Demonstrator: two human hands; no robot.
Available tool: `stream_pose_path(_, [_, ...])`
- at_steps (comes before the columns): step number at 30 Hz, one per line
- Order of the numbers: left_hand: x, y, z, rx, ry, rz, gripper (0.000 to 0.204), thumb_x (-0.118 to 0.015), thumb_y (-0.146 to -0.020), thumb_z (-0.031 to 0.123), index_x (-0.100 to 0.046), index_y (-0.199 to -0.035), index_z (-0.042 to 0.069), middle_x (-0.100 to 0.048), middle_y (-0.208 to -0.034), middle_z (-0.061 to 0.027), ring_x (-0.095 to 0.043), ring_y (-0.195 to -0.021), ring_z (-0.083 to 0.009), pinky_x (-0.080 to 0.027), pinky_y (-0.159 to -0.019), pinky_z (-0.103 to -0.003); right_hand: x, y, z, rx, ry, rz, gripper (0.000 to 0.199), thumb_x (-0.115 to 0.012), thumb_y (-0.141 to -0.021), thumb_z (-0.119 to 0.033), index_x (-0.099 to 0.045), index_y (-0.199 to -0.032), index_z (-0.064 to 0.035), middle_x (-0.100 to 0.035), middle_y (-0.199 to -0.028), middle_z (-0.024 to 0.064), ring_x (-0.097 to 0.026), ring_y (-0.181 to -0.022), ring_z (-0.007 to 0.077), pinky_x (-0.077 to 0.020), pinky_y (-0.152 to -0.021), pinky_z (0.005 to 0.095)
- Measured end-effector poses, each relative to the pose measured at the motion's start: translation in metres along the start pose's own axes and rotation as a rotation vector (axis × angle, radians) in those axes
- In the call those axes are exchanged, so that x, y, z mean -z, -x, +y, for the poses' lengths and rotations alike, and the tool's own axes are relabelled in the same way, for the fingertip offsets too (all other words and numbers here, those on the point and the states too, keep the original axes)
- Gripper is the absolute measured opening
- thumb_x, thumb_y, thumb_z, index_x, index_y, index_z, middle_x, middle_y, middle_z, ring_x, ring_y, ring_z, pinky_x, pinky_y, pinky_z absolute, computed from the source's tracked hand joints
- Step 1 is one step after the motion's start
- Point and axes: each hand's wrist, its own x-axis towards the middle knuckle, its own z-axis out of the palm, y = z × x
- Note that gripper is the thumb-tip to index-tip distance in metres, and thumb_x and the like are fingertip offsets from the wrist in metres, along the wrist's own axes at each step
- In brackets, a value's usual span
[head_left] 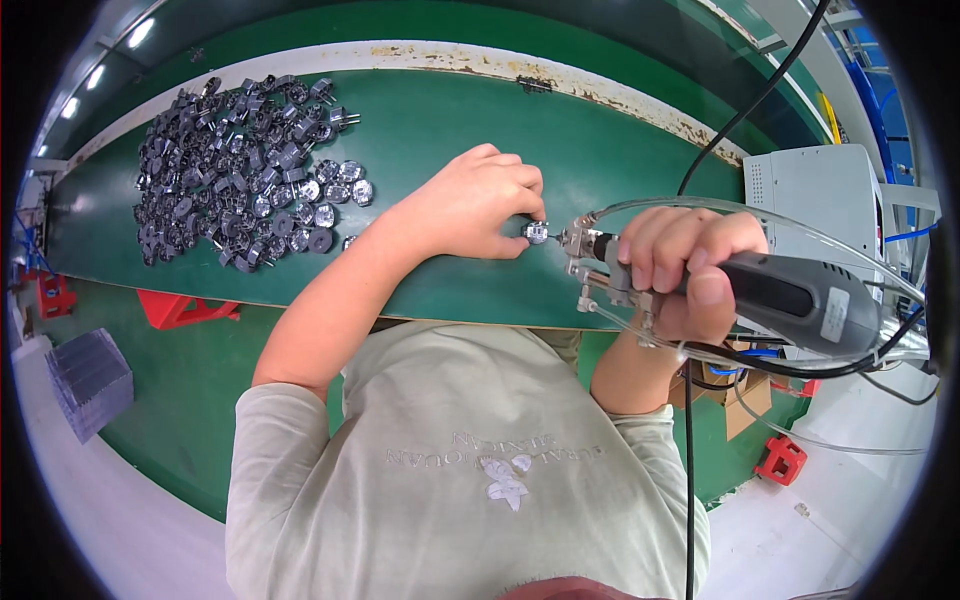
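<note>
The left hand (488, 207) pinches one part (536, 232) over the counter (440, 115); the right hand (690, 255) is wrapped around a driver (785, 295), its tip (557, 237) close to this part. Probably it is a screwing step; the next move calls for careful alignment.

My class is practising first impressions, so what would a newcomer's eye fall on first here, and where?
Probably the heap of small dark parts spread over the left of the green table. Then the bulky grey-and-black handheld tool, right of centre, gripped in the right hand. It points left toward a single small part pinched by the left hand near the picture's middle.
</note>
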Motion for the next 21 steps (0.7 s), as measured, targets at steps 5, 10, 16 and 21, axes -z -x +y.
stream_pose_path(5, [0.002,0.000,-0.001,-0.001,0.024,-0.005,0.023,-0.079,-0.072,0.020,-0.075,-0.093,0.011,-0.062,-0.094,0.0001,-0.060,-0.094,-0.0207,-0.044,-0.090,-0.036,0.000,0.004,0.012,-0.052,-0.022,0.035,0.029,-0.079,-0.085,-0.010,-0.051,-0.087,-0.0061,-0.056,-0.061,0.0051,-0.054,-0.050,0.0165,-0.0524,-0.054,0.0361])
stream_pose_path(10, [0.001,0.000,-0.001,0.007,0.024,-0.017,0.023,-0.079,-0.072,0.020,-0.076,-0.093,0.011,-0.063,-0.095,-0.0002,-0.060,-0.094,-0.0205,-0.044,-0.090,-0.036,-0.003,0.004,0.013,-0.045,-0.035,0.022,0.029,-0.079,-0.085,-0.011,-0.050,-0.088,-0.0060,-0.055,-0.062,0.0047,-0.053,-0.051,0.0160,-0.0519,-0.054,0.0354])
stream_pose_path(16, [0.003,-0.001,-0.001,0.001,0.026,-0.011,0.023,-0.079,-0.071,0.019,-0.076,-0.093,0.011,-0.063,-0.094,-0.0004,-0.060,-0.094,-0.0205,-0.044,-0.090,-0.036,-0.003,0.005,0.015,-0.061,-0.021,-0.019,0.031,-0.080,-0.085,-0.011,-0.050,-0.088,-0.0052,-0.056,-0.064,0.0054,-0.052,-0.053,0.0158,-0.0503,-0.054,0.0343])
stream_pose_path(21, [0.002,0.000,-0.002,0.000,0.022,-0.017,0.023,-0.080,-0.071,0.019,-0.076,-0.092,0.011,-0.062,-0.094,-0.0004,-0.060,-0.094,-0.0205,-0.044,-0.089,-0.036,-0.004,0.002,0.011,-0.080,0.058,-0.091,0.023,-0.070,-0.088,-0.017,-0.050,-0.090,-0.0060,-0.055,-0.064,0.0058,-0.054,-0.053,0.0178,-0.0510,-0.057,0.0380])
